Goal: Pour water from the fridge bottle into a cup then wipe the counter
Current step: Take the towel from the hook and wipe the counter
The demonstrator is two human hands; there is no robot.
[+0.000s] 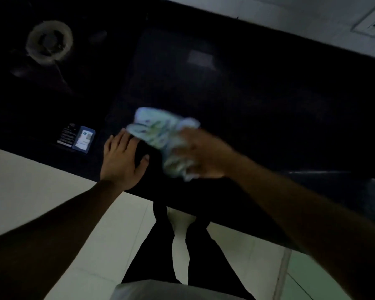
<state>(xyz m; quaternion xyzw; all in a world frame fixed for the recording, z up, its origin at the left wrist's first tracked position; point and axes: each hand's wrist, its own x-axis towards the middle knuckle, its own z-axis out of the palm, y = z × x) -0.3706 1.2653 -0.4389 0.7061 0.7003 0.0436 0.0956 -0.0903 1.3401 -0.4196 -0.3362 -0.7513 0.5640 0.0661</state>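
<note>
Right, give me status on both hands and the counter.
Right hand shut on crumpled pale printed cloth, blurred. Left hand open, flat on glossy black counter. Card holder lies left of the hands.

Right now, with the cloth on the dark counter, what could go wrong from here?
1. The right hand grips the bunched cloth close to the counter's front edge; a sweep toward the body might push water onto the floor.
2. Two cards lie just beyond the left hand; a leftward wipe could wet or knock them.
3. The scene is dim and the counter black, so wet patches may be missed.
</note>
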